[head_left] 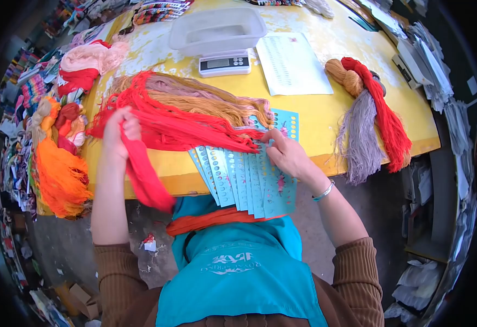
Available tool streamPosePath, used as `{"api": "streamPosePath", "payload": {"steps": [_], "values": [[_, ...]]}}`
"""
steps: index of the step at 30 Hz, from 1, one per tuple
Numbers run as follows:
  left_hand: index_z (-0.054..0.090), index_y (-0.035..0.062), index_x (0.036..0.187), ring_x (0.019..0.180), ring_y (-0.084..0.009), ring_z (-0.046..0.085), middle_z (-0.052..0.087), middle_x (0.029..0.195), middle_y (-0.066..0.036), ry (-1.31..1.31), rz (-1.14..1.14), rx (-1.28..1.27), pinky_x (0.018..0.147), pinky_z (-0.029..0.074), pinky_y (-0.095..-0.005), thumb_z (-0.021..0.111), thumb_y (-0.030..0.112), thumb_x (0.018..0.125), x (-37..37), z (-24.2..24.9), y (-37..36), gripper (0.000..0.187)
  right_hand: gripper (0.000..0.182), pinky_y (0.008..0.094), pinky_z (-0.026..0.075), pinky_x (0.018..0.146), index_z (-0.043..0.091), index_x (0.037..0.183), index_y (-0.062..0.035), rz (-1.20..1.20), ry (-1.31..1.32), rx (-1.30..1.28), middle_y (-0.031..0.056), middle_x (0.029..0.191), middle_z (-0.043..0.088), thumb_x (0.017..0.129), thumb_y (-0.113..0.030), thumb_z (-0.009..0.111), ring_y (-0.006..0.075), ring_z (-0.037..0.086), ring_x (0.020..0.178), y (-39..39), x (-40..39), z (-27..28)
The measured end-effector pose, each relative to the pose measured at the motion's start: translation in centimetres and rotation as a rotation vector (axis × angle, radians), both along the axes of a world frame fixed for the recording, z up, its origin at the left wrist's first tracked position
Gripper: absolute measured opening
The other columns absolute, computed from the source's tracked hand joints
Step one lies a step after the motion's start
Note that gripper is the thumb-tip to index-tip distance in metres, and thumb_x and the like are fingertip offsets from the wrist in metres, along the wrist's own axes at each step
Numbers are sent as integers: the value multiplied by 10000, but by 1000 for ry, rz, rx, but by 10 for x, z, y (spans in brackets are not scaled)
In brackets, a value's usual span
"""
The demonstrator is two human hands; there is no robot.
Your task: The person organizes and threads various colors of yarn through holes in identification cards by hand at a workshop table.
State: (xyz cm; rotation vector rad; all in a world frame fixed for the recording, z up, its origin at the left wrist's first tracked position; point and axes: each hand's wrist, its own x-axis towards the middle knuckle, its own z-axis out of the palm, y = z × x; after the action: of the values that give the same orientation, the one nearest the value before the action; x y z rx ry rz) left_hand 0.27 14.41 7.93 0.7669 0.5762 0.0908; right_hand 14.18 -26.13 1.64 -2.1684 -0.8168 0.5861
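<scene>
The left hand point(123, 131), raised over the counter point(412, 128), clenches a red hank point(143, 171) that hangs below its grip. The right hand point(284, 155) bends inward, fingertips pinching at the red thread bundle point(195, 128), above fanned blue cards point(249, 180).

a clear plastic box point(211, 31) together with a white digital scale point(225, 63), one printed paper sheet point(293, 64) near them, orange threads point(61, 174) hanging

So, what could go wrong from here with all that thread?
The red strands could tangle with the tan strands beside them. The blue cards jut past the table's front edge, so a nudge might send some down. The red bundle hanging from the left hand might slip or snag.
</scene>
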Motion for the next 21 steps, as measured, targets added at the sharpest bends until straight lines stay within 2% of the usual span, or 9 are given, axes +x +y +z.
{"api": "streamPosePath", "payload": {"steps": [3, 4, 6, 7, 12, 13, 17, 19, 21], "values": [[605, 150, 946, 520, -76, 455, 575, 703, 30, 8, 356, 226, 444, 347, -205, 617, 218, 905, 3, -5, 40, 81, 269, 385, 485, 677, 517, 1116, -54, -17, -27, -52, 114, 694, 606, 871, -161, 487, 264, 616, 697, 2, -3, 2], [570, 116, 1188, 712, -113, 568, 663, 1000, -46, 57, 384, 377, 608, 455, -249, 635, 239, 905, 2, -14, 48, 315, 271, 387, 483, 673, 518, 1115, -55, -24, -23, -55, 118, 694, 606, 866, -161, 496, 269, 615, 691, 2, -4, 5], [528, 85, 1286, 993, -181, 605, 616, 1211, -112, 59, 460, 403, 819, 487, -330, 630, 261, 915, 11, -13, 3, 424, 273, 390, 482, 670, 520, 1114, -57, -32, -24, -60, 122, 694, 607, 861, -161, 505, 275, 613, 685, 1, -5, 8], [505, 65, 1318, 1180, -244, 553, 549, 1313, -150, 13, 372, 400, 937, 466, -387, 626, 279, 920, 11, -11, -21, 468, 283, 389, 479, 656, 522, 1117, -60, -37, -39, -43, 126, 689, 605, 855, -167, 520, 277, 610, 669, 1, -6, 7], [437, -41, 1363, 1302, -273, 452, 484, 1396, -174, -264, -57, -27, 1071, 382, -431, 501, 378, 961, -2, 13, -134, 584, 244, 415, 491, 660, 556, 1076, -59, -71, -3, -93, 153, 715, 629, 851, -148, 529, 318, 636, 710, 8, -15, 15], [346, -45, 1420, 1358, -284, 390, 403, 1459, -193, -292, -117, -64, 1121, 321, -439, 448, 412, 974, -6, 15, -148, 647, 196, 370, 486, 628, 575, 1042, -49, -112, 3, 88, 126, 699, 628, 862, -117, 541, 259, 628, 680, 10, -21, 10], [330, -37, 1438, 1387, -230, 346, 369, 1496, -149, -326, -236, -98, 1118, 303, -422, 450, 472, 955, -17, 11, -185, 711, 88, 191, 416, 577, 617, 991, -17, -195, 287, 640, -22, 742, 595, 924, -66, 589, 39, 531, 654, 39, -64, 35], [374, -9, 1430, 1405, -220, 308, 369, 1503, -121, -336, -270, -69, 1138, 253, -421, 438, 444, 973, -23, 12, -196, 647, 107, 182, 416, 585, 628, 996, -29, -126, 439, 688, -19, 794, 614, 923, -106, 620, 41, 542, 667, 53, -80, 46], [327, -22, 1451, 1392, -223, 330, 354, 1510, -132, -386, -343, 0, 1129, 272, -381, 439, 429, 975, -26, 6, -197, 665, 108, 170, 374, 540, 632, 980, -56, -143, 770, 777, -30, 790, 608, 908, -134, 653, 37, 518, 627, 64, -93, 54]]}}
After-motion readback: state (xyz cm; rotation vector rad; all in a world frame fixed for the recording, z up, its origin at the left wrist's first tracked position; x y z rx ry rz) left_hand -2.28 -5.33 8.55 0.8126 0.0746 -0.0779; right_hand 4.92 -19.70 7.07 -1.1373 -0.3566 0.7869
